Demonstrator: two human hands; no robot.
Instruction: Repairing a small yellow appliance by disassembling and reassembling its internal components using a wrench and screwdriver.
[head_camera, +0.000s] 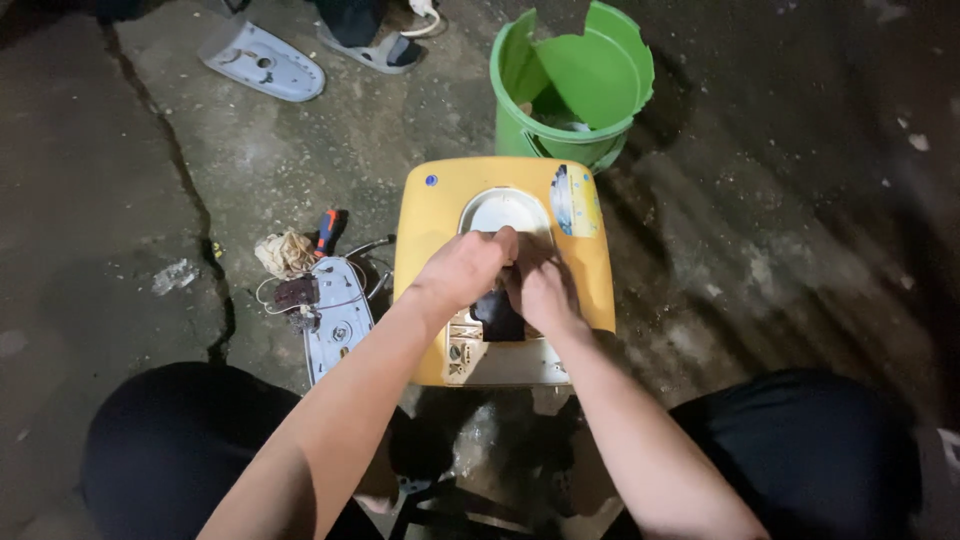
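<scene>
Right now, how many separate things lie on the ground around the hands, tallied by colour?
Yellow: 1, the appliance casing that the left hand and right hand work on
Green: 1, the broken bucket
Pale grey: 2, the panel with wires and the far cover
Red-handled: 1, the screwdriver
Beige: 1, the crumpled rag
Total: 6

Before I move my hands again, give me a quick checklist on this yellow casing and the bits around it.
1. Both hands on the work: left hand and right hand meet over the yellow casing: ok.
2. Dark part under the fingers gripped: cannot tell.
3. Casing flat on the floor: ok.
4. Screwdriver within reach, left of casing: ok.
5. Loose grey cover with wires lies apart from the casing: ok.
6. Green bucket behind is cracked: not ok.
</scene>
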